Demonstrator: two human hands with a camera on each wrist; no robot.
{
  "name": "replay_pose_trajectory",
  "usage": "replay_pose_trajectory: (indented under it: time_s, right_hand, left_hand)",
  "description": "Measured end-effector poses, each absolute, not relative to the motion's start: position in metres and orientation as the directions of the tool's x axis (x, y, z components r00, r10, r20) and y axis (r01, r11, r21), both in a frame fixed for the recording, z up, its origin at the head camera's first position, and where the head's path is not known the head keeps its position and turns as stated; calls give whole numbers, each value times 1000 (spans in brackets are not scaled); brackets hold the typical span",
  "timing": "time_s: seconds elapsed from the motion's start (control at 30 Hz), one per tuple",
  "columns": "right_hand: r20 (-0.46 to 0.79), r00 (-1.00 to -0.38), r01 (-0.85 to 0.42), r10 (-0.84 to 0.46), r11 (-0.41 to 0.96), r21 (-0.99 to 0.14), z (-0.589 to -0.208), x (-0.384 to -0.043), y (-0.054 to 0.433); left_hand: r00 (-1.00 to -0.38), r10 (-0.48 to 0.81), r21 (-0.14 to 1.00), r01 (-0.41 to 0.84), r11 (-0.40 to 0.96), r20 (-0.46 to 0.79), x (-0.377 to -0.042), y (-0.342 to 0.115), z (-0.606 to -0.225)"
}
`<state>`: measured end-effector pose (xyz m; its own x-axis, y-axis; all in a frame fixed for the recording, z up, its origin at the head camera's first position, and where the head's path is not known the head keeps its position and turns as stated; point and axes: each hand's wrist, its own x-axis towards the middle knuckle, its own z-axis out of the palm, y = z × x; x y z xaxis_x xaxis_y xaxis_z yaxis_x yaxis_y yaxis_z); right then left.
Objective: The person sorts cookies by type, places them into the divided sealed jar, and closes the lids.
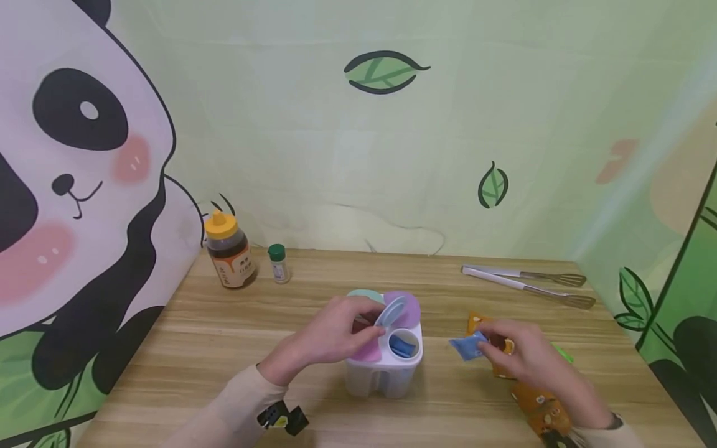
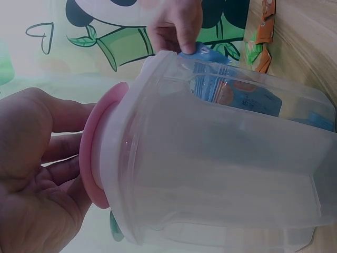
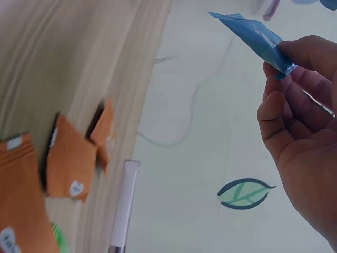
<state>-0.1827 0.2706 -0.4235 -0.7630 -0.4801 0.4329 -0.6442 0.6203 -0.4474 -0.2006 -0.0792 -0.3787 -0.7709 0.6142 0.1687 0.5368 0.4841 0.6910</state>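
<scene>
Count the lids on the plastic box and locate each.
4: green lid back left, purple lid back right, pink lid front left, blue lid raised in the left hand.

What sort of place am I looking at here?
Probably a staged tabletop set rather than a working kitchen: a creased cartoon backdrop surrounds a wood-grain table that holds kitchen things such as a jar and utensils.

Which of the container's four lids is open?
The pale blue lid, held up by the left hand; the pink lid, purple lid and green lid are closed.
</scene>
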Motion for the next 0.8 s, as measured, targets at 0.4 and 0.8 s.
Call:
replay_pose_trajectory:
  time_s: [0.4, 0.8]
  right_hand:
    - [597, -625, -770, -503, 524, -364, -408, -188, 252]
    - [579, -663, -747, -474, 467, -473, -387, -184, 231]
  left_hand:
    - [-772, 616, 687, 534, 493, 158, -200, -79, -378]
    - [-769, 616, 680, 545, 489, 173, -200, -79, -378]
